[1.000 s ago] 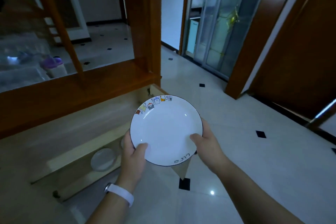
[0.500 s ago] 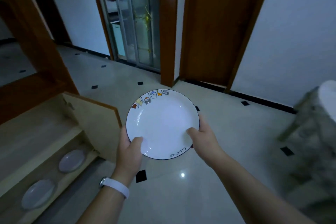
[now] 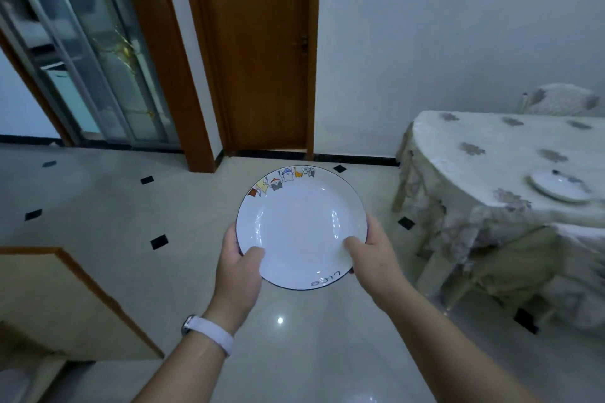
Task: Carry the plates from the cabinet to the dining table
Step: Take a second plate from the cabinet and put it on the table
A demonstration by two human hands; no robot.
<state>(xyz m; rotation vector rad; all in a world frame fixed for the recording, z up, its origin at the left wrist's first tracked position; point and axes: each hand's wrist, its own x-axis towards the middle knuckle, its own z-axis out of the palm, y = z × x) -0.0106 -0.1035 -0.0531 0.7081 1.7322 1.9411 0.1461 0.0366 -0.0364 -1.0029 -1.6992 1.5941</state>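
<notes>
Tiled floor (image 3: 131,206), dining table (image 3: 484,154) at right; left hand (image 3: 240,267) and right hand (image 3: 371,258) both clamped on plate (image 3: 299,229) rim

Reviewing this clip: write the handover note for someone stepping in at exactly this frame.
Left hand: grip shut on the held plate, thumb on its rim.
Right hand: same plate, opposite rim.
Held plate is level, above the floor, not yet at the dining table to the right.
Done: one plate on the table already.
Left: walk over, set this plate down. Whether more remain in the cabinet cannot be seen here.
</notes>
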